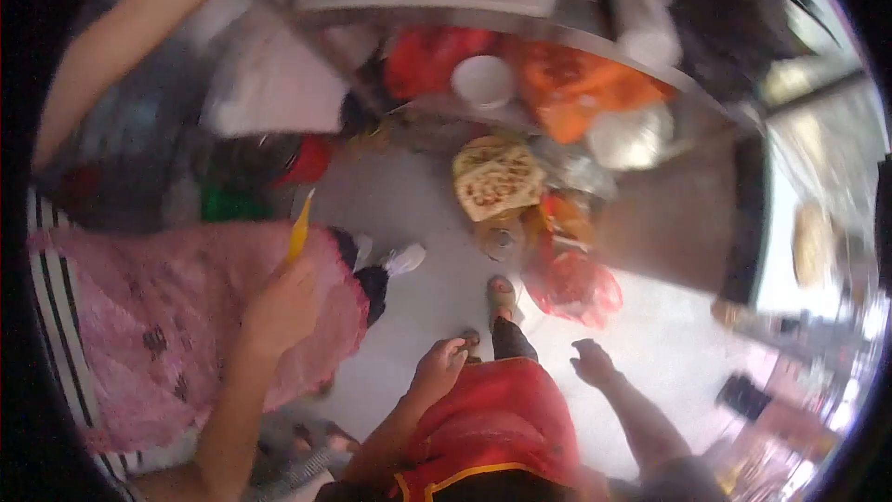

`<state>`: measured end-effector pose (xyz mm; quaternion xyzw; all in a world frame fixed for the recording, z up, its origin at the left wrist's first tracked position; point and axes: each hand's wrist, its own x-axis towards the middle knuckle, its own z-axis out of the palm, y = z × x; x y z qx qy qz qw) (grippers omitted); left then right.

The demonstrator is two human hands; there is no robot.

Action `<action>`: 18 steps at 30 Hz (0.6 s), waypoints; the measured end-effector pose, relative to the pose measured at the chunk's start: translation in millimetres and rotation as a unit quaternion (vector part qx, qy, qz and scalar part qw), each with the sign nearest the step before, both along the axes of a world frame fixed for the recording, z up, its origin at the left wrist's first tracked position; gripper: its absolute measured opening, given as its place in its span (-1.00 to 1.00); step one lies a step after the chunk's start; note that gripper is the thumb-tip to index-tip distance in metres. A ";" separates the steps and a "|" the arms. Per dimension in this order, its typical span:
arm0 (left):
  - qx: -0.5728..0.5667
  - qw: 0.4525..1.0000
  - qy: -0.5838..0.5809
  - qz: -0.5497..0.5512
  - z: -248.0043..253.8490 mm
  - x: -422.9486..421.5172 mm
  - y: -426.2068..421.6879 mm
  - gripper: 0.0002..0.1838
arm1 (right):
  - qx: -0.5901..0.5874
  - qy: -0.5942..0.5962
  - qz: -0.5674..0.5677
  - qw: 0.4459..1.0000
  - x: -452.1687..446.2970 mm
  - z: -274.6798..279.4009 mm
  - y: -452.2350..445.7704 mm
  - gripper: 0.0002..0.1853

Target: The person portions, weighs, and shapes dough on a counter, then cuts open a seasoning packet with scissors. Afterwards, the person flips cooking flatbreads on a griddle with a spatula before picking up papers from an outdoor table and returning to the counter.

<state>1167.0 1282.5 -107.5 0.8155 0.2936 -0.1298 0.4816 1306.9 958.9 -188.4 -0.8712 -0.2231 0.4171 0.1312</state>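
My left hand [440,373] hangs in front of the red apron [497,414] that I wear, its fingers loosely bent and slightly apart, with nothing visible in it. To the right of the apron, over the pale floor, my right hand [592,363] is held out empty with its fingers apart. Both hands are a little blurred. Neither touches any object that I can make out. Nearest ahead of them are my sandalled foot [501,296] and a red plastic bag [573,288] on the floor.
At left, another person in a pink apron [186,316] holds a yellow-handled tool [299,228]; another arm [139,33] reaches across the upper left. Ahead stand a patterned box [500,183], a white bucket [482,81], orange bags [581,84] and a metal-edged table [446,17].
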 end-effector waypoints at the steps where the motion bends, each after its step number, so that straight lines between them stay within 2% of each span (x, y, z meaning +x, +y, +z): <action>1: 0.002 1.000 -0.009 -0.025 -4.1 -1.4 -2.0 -0.69 | 0.000 -0.023 -0.045 0.999 -11.7 2.4 -14.7 -0.59; 5: 0.023 0.992 -0.034 -0.116 -2.7 -25.8 -3.2 -0.68 | 0.021 -0.090 -0.187 0.978 -76.7 11.8 -53.8 -0.65; 8: 0.034 0.986 -0.070 -0.145 17.2 -52.6 -6.6 -0.66 | 0.044 -0.041 -0.302 0.951 -128.2 45.7 -55.0 -0.67; 9: 0.043 0.983 -0.051 -0.169 21.7 -61.9 -8.4 -0.65 | 0.050 -0.026 -0.329 0.943 -148.9 49.0 -60.3 -0.68; 13: 0.069 0.965 -0.010 -0.252 11.0 -92.5 -16.1 -0.63 | 0.092 -0.060 -0.332 0.937 -246.2 47.6 -91.0 -0.67; 16: 0.058 0.953 0.004 -0.297 26.0 -100.8 -36.6 -0.61 | 0.074 -0.011 -0.429 0.900 -309.9 48.3 -120.9 -0.64; 18: 0.059 0.945 0.024 -0.319 41.0 -95.6 -58.2 -0.60 | 0.017 -0.011 -0.421 0.907 -341.1 47.4 -142.2 -0.62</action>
